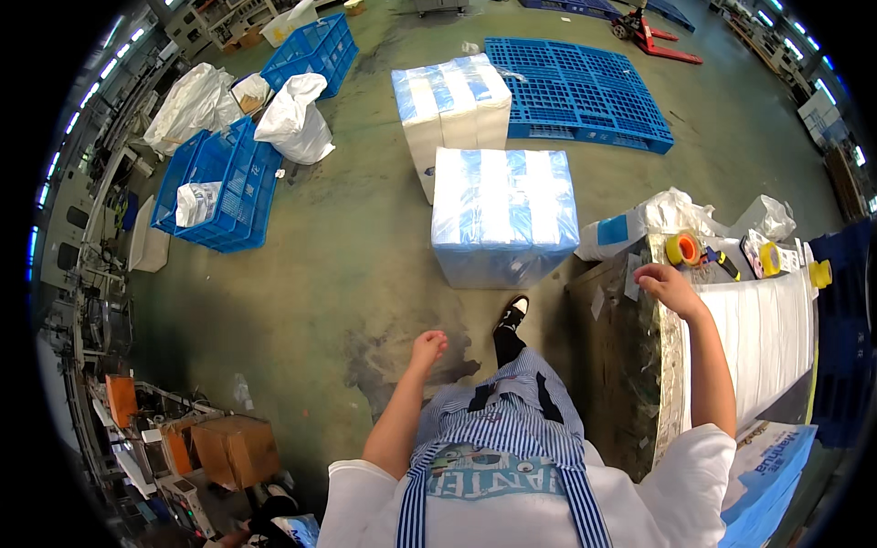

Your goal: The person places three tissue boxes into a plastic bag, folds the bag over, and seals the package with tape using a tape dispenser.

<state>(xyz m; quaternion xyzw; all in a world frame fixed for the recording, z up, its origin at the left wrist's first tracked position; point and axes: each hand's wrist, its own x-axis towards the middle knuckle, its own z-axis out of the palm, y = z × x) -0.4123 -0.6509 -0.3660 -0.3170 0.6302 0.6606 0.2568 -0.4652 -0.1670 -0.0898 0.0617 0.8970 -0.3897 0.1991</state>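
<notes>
My left hand [428, 348] hangs over the floor in front of me with its fingers curled in. Nothing shows in it. Over the near left corner of the worktable, my right hand [669, 289] has bent fingers, and their tips meet a pale strip [632, 277] at the table's edge. Whether they grip the strip is unclear. Close to that hand lie an orange-and-yellow tape roll [682, 248] and a black-and-yellow cutter [727, 265]. Ahead of my foot stands a plastic-wrapped, blue-and-white block of packs [502, 205], with a second wrapped block [450, 105] behind it.
A blue plastic pallet [585, 91] lies beyond the blocks, and a red pallet jack [653, 38] stands farther back. To the left are blue crates [233, 205] and a white sack [297, 121]. White wrapped packs [754, 338] cover the worktable. A cardboard box [236, 451] sits lower left.
</notes>
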